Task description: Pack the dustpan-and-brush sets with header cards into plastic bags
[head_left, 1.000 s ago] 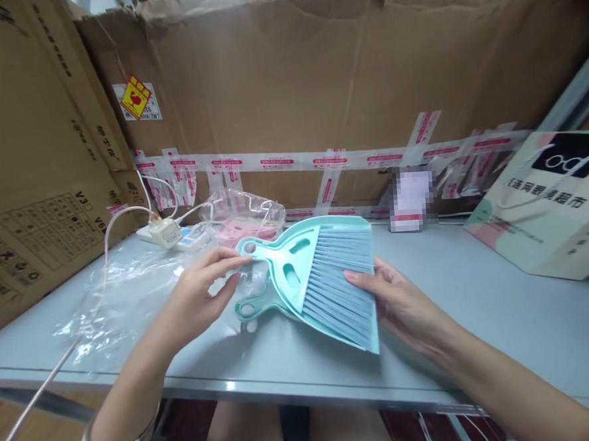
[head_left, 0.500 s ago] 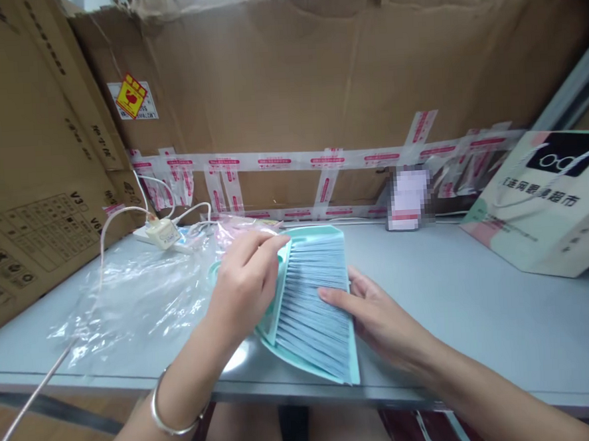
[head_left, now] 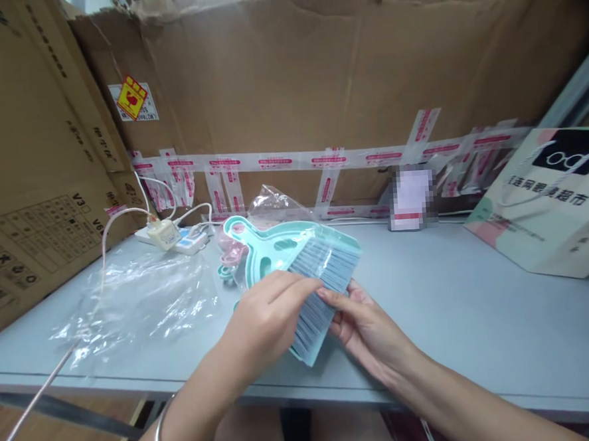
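A mint-green hand brush (head_left: pixel 297 260) with grey-blue bristles lies nested in a matching dustpan, both lifted a little above the grey table (head_left: pixel 480 315). My left hand (head_left: pixel 265 319) curls over the near-left side of the bristles, fingers closed on the set. My right hand (head_left: pixel 365 322) grips it from the right and below, thumb on the bristle tips. The brush handle points away to the upper left. A clear plastic bag (head_left: pixel 134 303) lies flat on the table to the left.
Cardboard walls (head_left: pixel 316 79) with red-and-white tape enclose the back and left. A white power strip (head_left: pixel 170 236) with cables sits at the back left, beside a pink item in plastic (head_left: pixel 236 250). A printed paper bag (head_left: pixel 553 204) stands at the right.
The brush and dustpan were turned so the handle now points up-left. My left hand slid from the handle end down onto the bristles, meeting my right hand.
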Tool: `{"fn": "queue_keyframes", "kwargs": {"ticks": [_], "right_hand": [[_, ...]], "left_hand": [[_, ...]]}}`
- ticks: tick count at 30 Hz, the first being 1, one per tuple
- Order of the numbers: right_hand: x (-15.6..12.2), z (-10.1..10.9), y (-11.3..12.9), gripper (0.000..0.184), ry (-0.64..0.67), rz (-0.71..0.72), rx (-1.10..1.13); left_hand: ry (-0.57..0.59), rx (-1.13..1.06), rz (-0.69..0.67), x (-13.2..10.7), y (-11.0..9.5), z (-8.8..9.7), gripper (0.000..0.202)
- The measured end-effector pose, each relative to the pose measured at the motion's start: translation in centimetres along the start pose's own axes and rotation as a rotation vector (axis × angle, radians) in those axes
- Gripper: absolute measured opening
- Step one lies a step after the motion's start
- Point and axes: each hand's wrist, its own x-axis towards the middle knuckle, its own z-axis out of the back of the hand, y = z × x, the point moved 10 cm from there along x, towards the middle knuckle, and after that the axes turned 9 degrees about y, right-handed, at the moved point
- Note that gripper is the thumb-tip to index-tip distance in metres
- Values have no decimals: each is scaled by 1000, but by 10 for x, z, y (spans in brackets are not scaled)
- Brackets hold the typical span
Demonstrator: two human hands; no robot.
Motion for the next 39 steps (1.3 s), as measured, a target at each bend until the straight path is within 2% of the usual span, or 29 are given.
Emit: {"fn": "queue_keyframes", "kwargs": {"ticks": [3, 5, 8, 10, 12, 13, 14, 15, 16, 18, 22, 25, 30, 31, 35, 37, 39], "right_hand": [[-1, 4, -5, 45, -45, 12, 60], [-2, 7, -7, 42, -88, 21, 115], [-3, 7, -6, 38, -122, 48, 179], [-4, 7, -4, 37, -137, 65, 187], [-4, 5, -1, 38, -148, 77, 182], [-4, 4, 1, 39, -149, 82, 181], [-4, 2, 1, 39, -148, 88, 184], [-4, 0, 2, 38, -144, 94, 187], [-4, -3, 2, 38, -140, 97, 188], [-4, -7, 0, 38, -135, 100, 181], [-4, -12, 4, 37, -133, 161, 151], [-3, -11, 10, 39, -139, 220, 126], [-3, -13, 14, 39, -118, 237, 68], [-4, -14, 14, 39, -113, 232, 61], [-4, -22, 8, 45, -69, 158, 36], [-4, -27, 7, 46, -43, 123, 4], [-3, -31, 11, 47, -18, 98, -46]], "left_hand": [[54, -21, -68, 3, -12, -10, 26], [50, -1, -80, 1, -17, -10, 27], [-83, 69, -14, -10, -13, 7, 30], [-311, 91, 166, -28, 6, 32, 42], [-573, -61, 473, -57, 41, 51, 52], [-668, -229, 639, -73, 61, 50, 54], [-712, -444, 790, -85, 80, 39, 55], [-696, -671, 915, -91, 93, 21, 56], [-633, -874, 1003, -91, 100, 2, 55], [-477, -1128, 1073, -82, 99, -27, 51], [-284, -1258, 1031, -69, 87, -45, 36], [-160, -1341, 1039, -73, 71, -59, 35], [3, -1417, 1048, -80, 48, -72, 35], [-17, -1414, 1042, -80, 48, -70, 36], [-220, -1319, 1099, -87, 67, -56, 41], [-183, -1307, 1120, -88, 71, -58, 41], [-84, -1334, 1105, -86, 69, -62, 40]]}}
